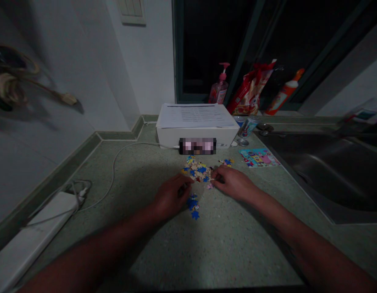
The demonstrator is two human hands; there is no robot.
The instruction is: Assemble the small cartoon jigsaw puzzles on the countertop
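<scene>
**Left hand (173, 196) and right hand (234, 183) over jigsaw pieces (197, 171) on a speckled counter (225, 248)**

Head view, dim light. Jigsaw pieces in a loose cream-and-blue heap mid-counter, just in front of a white box (197, 136). Left hand low at the near-left edge of the heap, its fingers (184, 188) curled inward in a narrow grip, something dark perhaps between them; whether that is a piece, impossible to tell. Right hand at the heap's right edge, its fingertips (213, 176) drawn narrowly together against the pieces, with no held piece clearly showing. Both forearms angled inward, wrists low, probably for fine control over such small pieces.

A small pale piece (210, 186) just under the right fingertips. Blue pieces (192, 205) grouped just below the left hand and a smaller cluster (226, 162) right of the heap, apparently set apart by colour. Farther right, a colourful card (259, 157) lying flat beside a steel sink (316, 171), its position within easy sight perhaps for reference. On the white box, a printed sheet (194, 116); across its front, a blurred patch (197, 145). Behind, against a dark window, a pink pump bottle (219, 86), a red bag (251, 89) and an orange-capped bottle (284, 93). Along the left, a white cable (114, 171) near a power strip (32, 232).
</scene>
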